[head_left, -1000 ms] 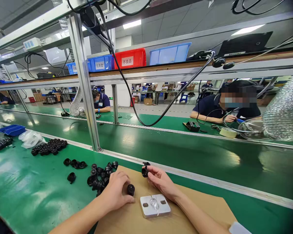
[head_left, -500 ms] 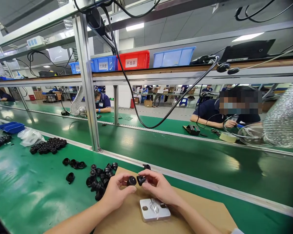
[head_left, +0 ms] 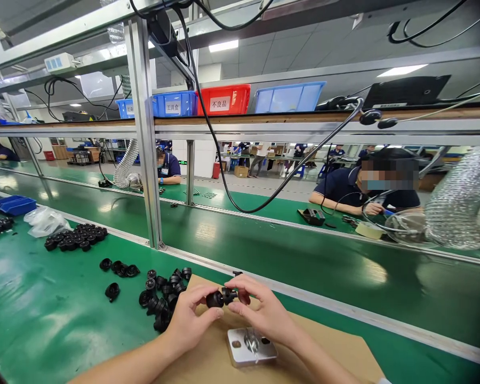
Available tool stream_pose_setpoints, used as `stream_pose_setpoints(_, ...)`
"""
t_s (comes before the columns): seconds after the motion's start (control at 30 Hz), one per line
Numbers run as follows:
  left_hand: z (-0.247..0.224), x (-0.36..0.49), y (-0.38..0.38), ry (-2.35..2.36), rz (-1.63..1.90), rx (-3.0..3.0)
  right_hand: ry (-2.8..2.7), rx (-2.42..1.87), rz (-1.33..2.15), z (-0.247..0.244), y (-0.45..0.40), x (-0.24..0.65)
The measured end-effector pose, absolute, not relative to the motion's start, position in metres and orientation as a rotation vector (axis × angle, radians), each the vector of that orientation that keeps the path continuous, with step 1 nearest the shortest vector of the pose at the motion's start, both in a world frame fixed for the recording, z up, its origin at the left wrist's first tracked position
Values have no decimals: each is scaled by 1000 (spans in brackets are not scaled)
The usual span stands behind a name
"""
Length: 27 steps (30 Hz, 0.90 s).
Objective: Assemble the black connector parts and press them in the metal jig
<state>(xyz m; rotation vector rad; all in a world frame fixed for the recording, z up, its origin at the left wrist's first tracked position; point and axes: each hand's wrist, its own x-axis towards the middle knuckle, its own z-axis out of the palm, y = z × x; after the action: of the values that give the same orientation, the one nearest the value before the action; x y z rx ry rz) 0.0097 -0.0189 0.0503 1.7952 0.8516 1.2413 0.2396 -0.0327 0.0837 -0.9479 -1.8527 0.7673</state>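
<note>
Between the thumb and fingers of my left hand (head_left: 192, 316) is a round black plastic part (head_left: 215, 300). My right hand (head_left: 266, 310) pinches a second, smaller black cylindrical part (head_left: 228, 295), held end to end against or very close to the first. Both are above a sheet of brown cardboard (head_left: 324, 349). Below my right hand lies a silver metal block (head_left: 253, 349) with dark oval holes and a clear round piece on top. A pile of black round parts (head_left: 164, 290) sits just left of my left hand.
Farther left on the green bench are loose black parts (head_left: 119, 268), a dense group of black parts (head_left: 76, 237), a clear plastic bag (head_left: 46, 221) and blue trays (head_left: 13, 205). A metal post (head_left: 143, 138) rises ahead. Across the belt (head_left: 264, 234), a co-worker (head_left: 344, 186) leans over a bench.
The two black parts have come together from a small gap. The left part has turned from facing me to sideways, and the view has shifted slightly.
</note>
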Motion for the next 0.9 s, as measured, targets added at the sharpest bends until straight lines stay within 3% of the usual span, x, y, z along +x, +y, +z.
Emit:
stream_pose_setpoints(0.7, 53, 9, -22, 756, 1322, 1910, -1983, -860, 633, 82, -39, 235)
stream_pose_setpoints(0.9, 56, 9, -23, 768, 1314, 1967, -2064, -1068, 521, 83, -42, 232)
